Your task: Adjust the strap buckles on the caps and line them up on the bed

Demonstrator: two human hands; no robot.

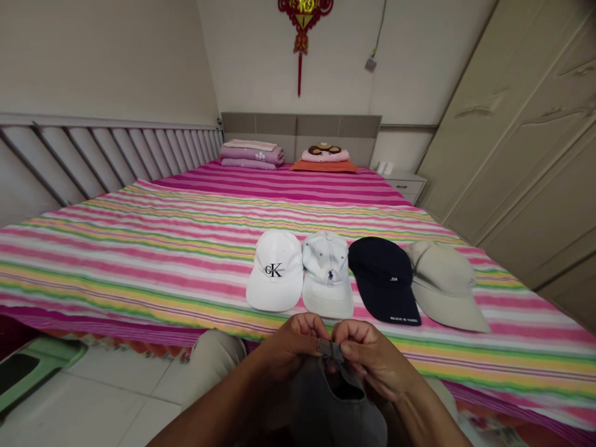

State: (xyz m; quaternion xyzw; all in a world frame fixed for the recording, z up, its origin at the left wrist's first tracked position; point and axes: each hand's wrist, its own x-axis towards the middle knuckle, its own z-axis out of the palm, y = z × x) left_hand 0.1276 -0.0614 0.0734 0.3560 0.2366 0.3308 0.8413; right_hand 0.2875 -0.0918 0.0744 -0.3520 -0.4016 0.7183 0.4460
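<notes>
Holds a strap [330, 350] between the left hand [298, 340] and the right hand [372, 357], pinched at both sides, fingertips close together above the lap. Runs mostly from left to right, with a slight downward slope to the right; sits about equally near to either hand. Belongs to a gray cap [321, 410] hanging just below the hands, toward the body, in shadow, with the arched opening just under the strap. Counts one cap in hand and four more just beyond, in one row on a striped bed [177, 248]: from left to right, a white cap [274, 285], a pale cap [328, 298], a navy cap [388, 288] and a beige cap [447, 285]. Shows all four with brims toward the body. Includes, farther off near one headboard [274, 127], two stacks of folded bedding [251, 155].
</notes>
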